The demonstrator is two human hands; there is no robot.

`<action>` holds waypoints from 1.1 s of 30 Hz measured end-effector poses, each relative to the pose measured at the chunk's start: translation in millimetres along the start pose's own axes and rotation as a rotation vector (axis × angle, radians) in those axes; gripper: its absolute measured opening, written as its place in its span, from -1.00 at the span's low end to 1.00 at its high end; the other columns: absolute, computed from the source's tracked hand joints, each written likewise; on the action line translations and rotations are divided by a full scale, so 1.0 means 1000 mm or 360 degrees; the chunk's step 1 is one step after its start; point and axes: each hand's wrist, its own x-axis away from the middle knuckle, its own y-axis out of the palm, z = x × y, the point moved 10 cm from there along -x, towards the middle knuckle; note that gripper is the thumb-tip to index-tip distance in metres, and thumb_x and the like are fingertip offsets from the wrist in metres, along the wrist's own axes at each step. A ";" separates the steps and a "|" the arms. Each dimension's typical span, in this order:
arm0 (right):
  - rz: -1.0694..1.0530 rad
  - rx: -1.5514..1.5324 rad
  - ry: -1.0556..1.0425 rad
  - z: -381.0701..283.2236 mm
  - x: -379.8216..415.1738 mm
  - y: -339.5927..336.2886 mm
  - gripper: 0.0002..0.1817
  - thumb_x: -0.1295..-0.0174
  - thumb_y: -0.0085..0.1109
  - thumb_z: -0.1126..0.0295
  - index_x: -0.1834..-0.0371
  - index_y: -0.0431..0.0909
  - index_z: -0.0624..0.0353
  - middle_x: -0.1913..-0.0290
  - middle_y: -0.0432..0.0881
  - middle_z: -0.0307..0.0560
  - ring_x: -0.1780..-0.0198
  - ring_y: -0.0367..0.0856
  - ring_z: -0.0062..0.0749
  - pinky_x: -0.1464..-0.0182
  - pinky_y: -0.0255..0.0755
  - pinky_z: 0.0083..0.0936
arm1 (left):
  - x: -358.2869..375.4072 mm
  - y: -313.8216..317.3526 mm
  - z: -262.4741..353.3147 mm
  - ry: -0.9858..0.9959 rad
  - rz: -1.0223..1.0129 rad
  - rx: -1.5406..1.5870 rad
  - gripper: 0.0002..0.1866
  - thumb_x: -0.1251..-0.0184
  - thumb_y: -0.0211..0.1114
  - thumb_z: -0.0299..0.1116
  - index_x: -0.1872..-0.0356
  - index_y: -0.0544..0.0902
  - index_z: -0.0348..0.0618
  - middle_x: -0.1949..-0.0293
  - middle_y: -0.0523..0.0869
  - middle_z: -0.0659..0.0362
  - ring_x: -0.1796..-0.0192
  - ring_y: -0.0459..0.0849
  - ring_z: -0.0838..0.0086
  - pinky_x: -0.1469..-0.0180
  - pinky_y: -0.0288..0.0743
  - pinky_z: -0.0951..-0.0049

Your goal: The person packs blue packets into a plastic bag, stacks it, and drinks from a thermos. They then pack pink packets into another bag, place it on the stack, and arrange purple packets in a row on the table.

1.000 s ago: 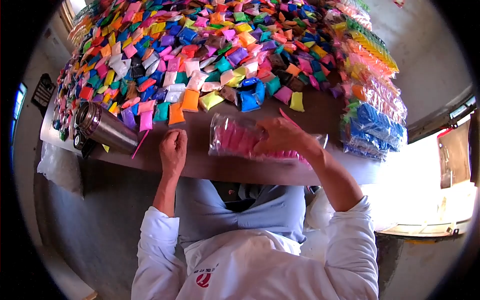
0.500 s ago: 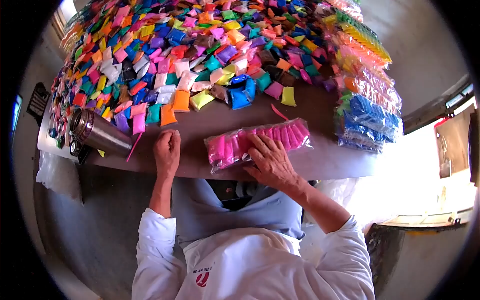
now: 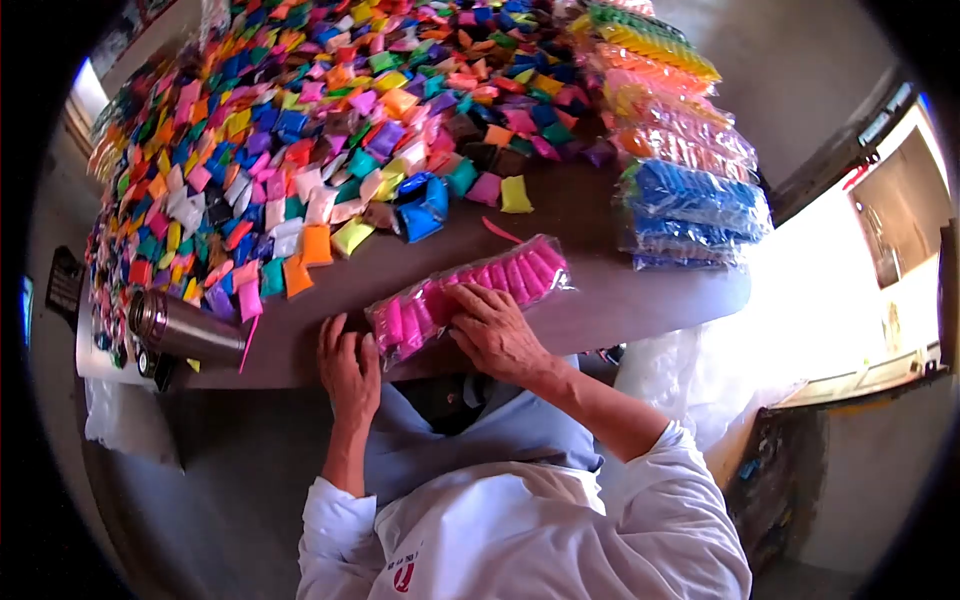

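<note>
A clear plastic bag of pink packets (image 3: 525, 272) lies slantwise near the table's front edge, its small pillow-shaped packets side by side in a row. My right hand (image 3: 497, 335) rests over the middle of this bag, fingers stretched across its top and hiding some packets. At the bag's left end is my left hand (image 3: 350, 362), empty, its fingers apart and the fingertips right by the plastic. A thin pink strip (image 3: 500, 230) lies just beyond the bag.
A wide heap of multicoloured packets (image 3: 300, 150) covers the back and left of the table (image 3: 590, 220). Filled clear bags (image 3: 700, 195) are stacked along the right. A steel flask (image 3: 190, 328) lies at the front left beside another pink strip (image 3: 249, 343).
My left hand has moved right to the bag's end, and its curled fingers have opened. My right hand stays on the bag. The whole view has shifted and turned slightly.
</note>
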 end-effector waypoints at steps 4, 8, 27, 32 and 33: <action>0.0024 -0.0056 0.0034 0.004 0.001 0.003 -0.84 -0.11 0.14 0.42 0.35 0.57 0.30 -0.26 0.39 0.11 -0.27 0.35 -0.01 -0.20 0.25 -0.16 | 0.000 0.005 -0.012 -0.0215 -0.0085 0.0340 -0.47 -0.50 -0.11 -0.01 0.11 0.60 -0.36 -0.28 0.43 -0.03 -0.38 0.26 0.06 -0.43 0.07 0.14; -0.0058 0.0019 0.0121 0.009 0.002 0.010 -0.86 -0.13 0.17 0.47 0.29 0.59 0.31 -0.29 0.39 0.11 -0.29 0.34 0.02 -0.24 0.25 -0.14 | 0.003 0.014 -0.014 -0.0349 -0.0178 0.0515 -0.35 -0.49 -0.18 0.13 -0.13 0.54 -0.30 -0.33 0.36 -0.03 -0.45 0.15 0.08 -0.47 -0.02 0.08; 0.0462 -0.0022 0.0978 0.134 0.060 -0.073 -0.43 -0.22 0.14 -0.04 0.15 0.49 0.40 0.04 0.50 0.30 -0.07 0.44 0.18 -0.14 0.31 -0.13 | 0.009 0.022 -0.004 -0.0150 -0.0099 0.0251 -0.50 -0.50 -0.04 -0.10 0.10 0.61 -0.45 -0.26 0.44 -0.11 -0.38 0.26 0.01 -0.44 0.03 0.08; 0.0758 -0.0221 0.0986 0.121 0.067 -0.086 -0.44 -0.18 0.23 0.00 0.07 0.42 0.33 0.14 0.53 0.26 0.02 0.52 0.09 -0.03 0.39 -0.17 | 0.009 0.026 -0.007 -0.0157 -0.0143 0.0432 -0.52 -0.48 0.02 -0.11 0.04 0.58 -0.45 -0.27 0.42 -0.15 -0.37 0.29 0.02 -0.42 0.09 0.12; 0.0683 -0.0429 0.1113 0.123 0.068 -0.082 -0.46 -0.17 0.25 0.03 0.05 0.40 0.31 0.17 0.55 0.23 0.08 0.56 0.05 0.01 0.42 -0.19 | 0.009 0.025 -0.010 -0.0260 -0.0130 0.0543 -0.52 -0.47 0.03 -0.11 -0.02 0.56 -0.44 -0.28 0.41 -0.14 -0.37 0.30 0.05 -0.41 0.12 0.15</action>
